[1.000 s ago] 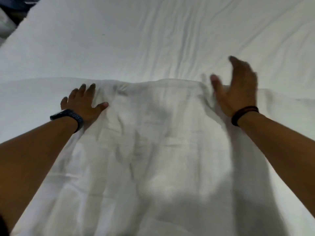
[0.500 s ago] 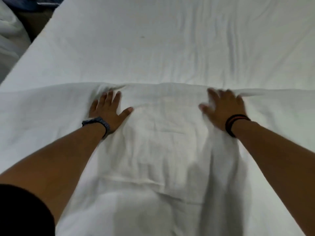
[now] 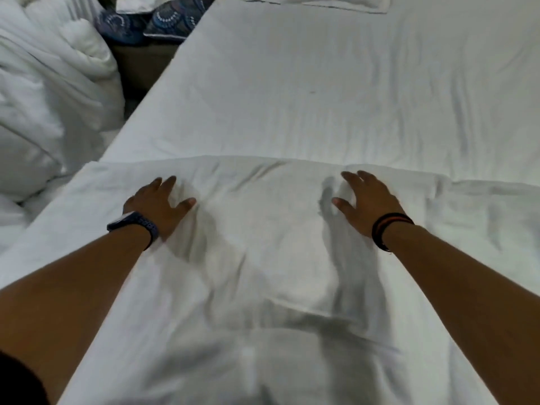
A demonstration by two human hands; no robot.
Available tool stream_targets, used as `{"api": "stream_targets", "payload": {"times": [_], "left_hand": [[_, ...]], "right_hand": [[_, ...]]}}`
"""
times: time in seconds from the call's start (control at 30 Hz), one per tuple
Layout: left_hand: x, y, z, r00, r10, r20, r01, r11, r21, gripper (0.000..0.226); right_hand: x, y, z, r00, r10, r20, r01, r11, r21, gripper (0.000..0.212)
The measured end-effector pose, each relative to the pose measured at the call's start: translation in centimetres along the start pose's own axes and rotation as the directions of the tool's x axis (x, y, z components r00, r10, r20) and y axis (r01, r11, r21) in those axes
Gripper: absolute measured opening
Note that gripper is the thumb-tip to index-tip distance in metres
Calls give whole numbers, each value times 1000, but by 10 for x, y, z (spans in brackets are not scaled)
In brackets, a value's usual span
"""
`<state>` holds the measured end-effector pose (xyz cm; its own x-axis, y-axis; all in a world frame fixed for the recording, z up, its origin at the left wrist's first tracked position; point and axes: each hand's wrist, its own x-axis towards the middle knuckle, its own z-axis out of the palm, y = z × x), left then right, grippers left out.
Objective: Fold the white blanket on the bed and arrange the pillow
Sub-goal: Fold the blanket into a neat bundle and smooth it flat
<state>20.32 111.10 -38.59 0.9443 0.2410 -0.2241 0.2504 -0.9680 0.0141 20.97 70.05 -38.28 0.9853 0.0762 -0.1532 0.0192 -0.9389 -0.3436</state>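
Blue patterned cushions (image 3: 163, 21), white bedding heap (image 3: 43, 97)

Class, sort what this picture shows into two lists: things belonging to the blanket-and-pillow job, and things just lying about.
Job: crumpled white cloth blanket; flat white pillow at the bed's far end; white-sheeted bed; left hand; right hand.
Lying about: blue patterned cushions beside the bed; heaped white bedding on the left.

Hands (image 3: 263, 206) on blanket (image 3: 263, 273), on bed (image 3: 321, 97)
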Motion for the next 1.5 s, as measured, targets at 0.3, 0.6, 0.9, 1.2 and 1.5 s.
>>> {"api": "stream_targets", "payload": {"times": [0.3, 0.6, 0.9, 1.2, 1.5], "left_hand": [[67, -95, 53, 973, 222, 70, -226, 973, 52, 100], [93, -98, 52, 959, 282, -15, -282, 959, 10, 100], [71, -117, 42, 924, 333, 188, -345, 938, 39, 96], [84, -160, 20, 758, 643, 112, -649, 761, 23, 89], [84, -243, 10, 671, 701, 243, -739, 660, 137, 90]], "right_hand": [[22, -93, 100, 947, 307, 96, -271, 922, -276, 106], [10, -120, 105, 871, 492, -1, -475, 840, -263, 102], [-26, -160, 122, 835, 550, -3, -541, 820, -190, 101], [-79, -247, 161, 740, 673, -20, -669, 731, -135, 97], [-142, -362, 218, 695, 711, -110, -718, 693, -64, 89]]}}
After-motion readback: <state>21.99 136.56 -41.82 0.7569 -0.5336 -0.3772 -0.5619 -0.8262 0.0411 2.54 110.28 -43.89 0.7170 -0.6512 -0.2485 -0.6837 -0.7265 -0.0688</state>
